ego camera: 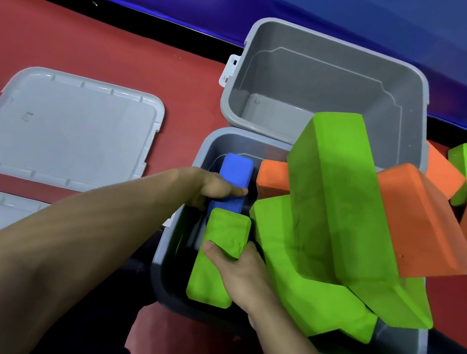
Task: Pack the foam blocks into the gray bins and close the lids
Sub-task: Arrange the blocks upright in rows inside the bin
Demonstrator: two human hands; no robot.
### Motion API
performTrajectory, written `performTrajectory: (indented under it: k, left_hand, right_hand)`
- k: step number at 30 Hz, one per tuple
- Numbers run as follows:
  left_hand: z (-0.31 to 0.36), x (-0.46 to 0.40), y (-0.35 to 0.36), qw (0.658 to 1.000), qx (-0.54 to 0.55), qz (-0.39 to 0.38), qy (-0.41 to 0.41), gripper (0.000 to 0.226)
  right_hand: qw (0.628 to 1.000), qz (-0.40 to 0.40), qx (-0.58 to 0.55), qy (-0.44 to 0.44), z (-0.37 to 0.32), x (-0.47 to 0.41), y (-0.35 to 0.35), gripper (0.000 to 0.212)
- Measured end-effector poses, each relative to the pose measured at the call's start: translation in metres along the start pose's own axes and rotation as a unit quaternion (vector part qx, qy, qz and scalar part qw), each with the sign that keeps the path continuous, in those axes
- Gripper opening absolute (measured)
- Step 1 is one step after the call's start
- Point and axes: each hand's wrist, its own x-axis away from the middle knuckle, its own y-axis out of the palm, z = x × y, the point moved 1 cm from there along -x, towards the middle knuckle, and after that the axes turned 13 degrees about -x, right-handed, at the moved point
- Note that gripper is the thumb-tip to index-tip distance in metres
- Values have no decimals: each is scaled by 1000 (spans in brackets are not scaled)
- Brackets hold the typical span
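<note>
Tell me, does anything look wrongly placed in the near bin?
Yes. In the near gray bin, the large green block and the orange block lie tilted and stick out above the rim, so a lid could hardly close. The far gray bin is empty.

The far bin (327,87) at upper centre stands open with a bare floor, free to reach into. The near bin (172,259) is crowded: tilted green blocks (328,211) and an orange block (421,227) jut above its rim, leaving room only along its left wall.
</note>
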Motion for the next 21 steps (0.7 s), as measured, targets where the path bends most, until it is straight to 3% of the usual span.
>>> performTrajectory:
  k: [2,4,6,11,14,17,19,21]
  left_hand:
    - [-8,8,1,999,44,-25,4,83]
    - [-15,20,2,998,50,-36,-17,102]
    - [-18,36,7,996,50,-63,-33,97]
    - [-31,73,23,991,28,-124,-50,79]
    - [-43,76,31,993,96,-62,-14,87]
    - [-49,59,46,975,222,2,0,127]
    - [-48,53,58,957,290,9,10,133]
    - [-42,59,66,949,311,46,36,124]
  right_hand:
    - [998,-26,-54,4,3,0,-3,53]
    - [995,-35,-90,13,1,2,-3,44]
    - [991,-28,-129,8,-3,3,-1,38]
    - [981,-31,-192,23,-7,5,5,57]
    - [981,-38,-190,1,-8,7,5,46]
    - [979,-34,-197,-23,-9,6,4,22]
    - [978,-36,-203,-23,-5,1,3,26]
    - [978,-39,-205,-17,1,-6,3,42]
